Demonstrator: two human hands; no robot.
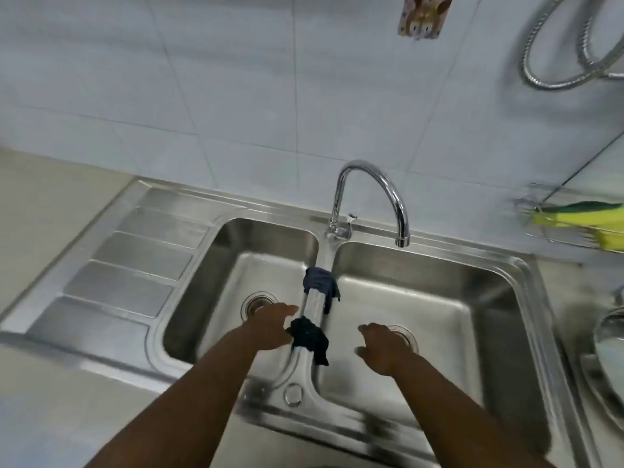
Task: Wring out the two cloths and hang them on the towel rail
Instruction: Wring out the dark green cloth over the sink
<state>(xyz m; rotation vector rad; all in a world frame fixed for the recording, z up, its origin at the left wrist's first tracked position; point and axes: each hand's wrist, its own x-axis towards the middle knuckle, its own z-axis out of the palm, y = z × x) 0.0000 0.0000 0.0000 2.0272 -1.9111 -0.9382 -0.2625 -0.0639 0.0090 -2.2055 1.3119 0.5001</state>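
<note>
A steel double sink (189, 265) is set into a pale desk (50, 211), its ribbed drainer on the left. Two dark cloths lie draped over the divider (313, 304) between the basins: a navy cloth (319, 280) farther back, a black cloth (309, 334) nearer.

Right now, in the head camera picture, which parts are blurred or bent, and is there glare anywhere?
In the head view, the edges smear: the shower hose and yellow sponge are blurred. The wide lens bends the sink rim and tile lines. Glare streaks the tap. Both hands, left and right, and the two dark cloths stay fairly sharp.
</note>
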